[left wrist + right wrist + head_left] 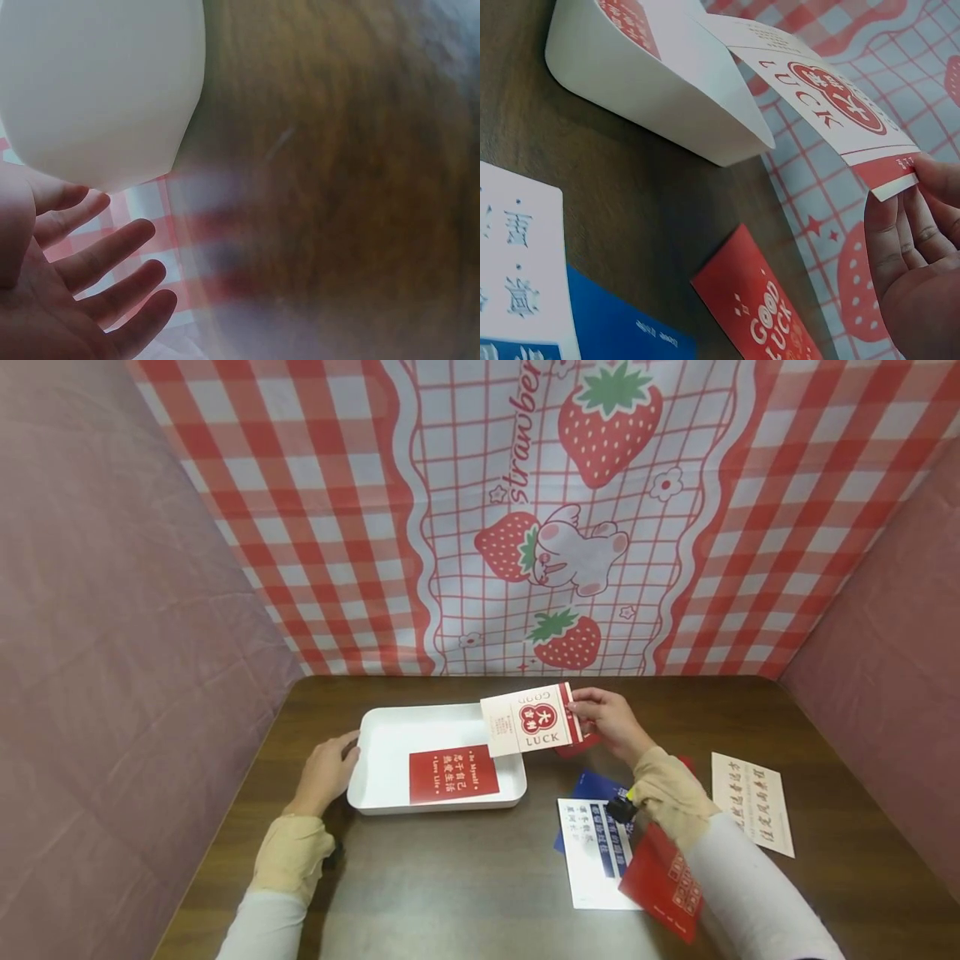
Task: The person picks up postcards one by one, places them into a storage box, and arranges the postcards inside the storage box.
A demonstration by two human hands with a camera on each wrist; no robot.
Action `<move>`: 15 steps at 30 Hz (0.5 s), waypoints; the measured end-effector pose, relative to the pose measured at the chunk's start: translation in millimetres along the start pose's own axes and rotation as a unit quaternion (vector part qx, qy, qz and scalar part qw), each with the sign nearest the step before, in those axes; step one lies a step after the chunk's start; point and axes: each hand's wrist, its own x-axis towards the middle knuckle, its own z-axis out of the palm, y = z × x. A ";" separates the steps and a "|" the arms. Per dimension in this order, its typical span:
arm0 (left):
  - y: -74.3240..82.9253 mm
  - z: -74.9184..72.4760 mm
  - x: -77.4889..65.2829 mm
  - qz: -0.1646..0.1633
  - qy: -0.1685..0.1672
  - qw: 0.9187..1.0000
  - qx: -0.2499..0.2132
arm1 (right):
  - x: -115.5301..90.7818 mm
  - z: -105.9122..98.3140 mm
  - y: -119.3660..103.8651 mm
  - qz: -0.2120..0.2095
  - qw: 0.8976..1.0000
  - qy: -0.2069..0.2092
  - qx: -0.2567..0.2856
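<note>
My right hand (609,720) pinches the right end of a cream card (517,727) with a red "LUCK" print between thumb and fingers. The card is held over the right end of a white tray (375,727). Inside the tray lies a red card (442,783) with pale lettering. At the tray's left end is my left hand (328,770); in the left wrist view its fingers (112,255) are spread, and thumb and forefinger touch the tray's edge.
Right of the tray, a white card (588,860) overlaps a blue card (592,783), with a red card (663,881) beside them. Another red card (754,300) lies below my right hand. A cream card (753,802) sits farther right. Strawberry-patterned cloth (450,527) hangs behind the table.
</note>
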 end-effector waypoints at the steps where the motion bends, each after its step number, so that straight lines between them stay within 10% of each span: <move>1: 0.0 0.1 -0.1 0.000 0.000 1.000 -0.001 | -0.2 2.1 1.1 0.000 1.000 0.000 -0.001; 15: -0.5 0.4 0.4 0.009 0.007 1.000 -0.001 | 3.0 34.2 5.1 0.001 0.998 -0.012 -0.062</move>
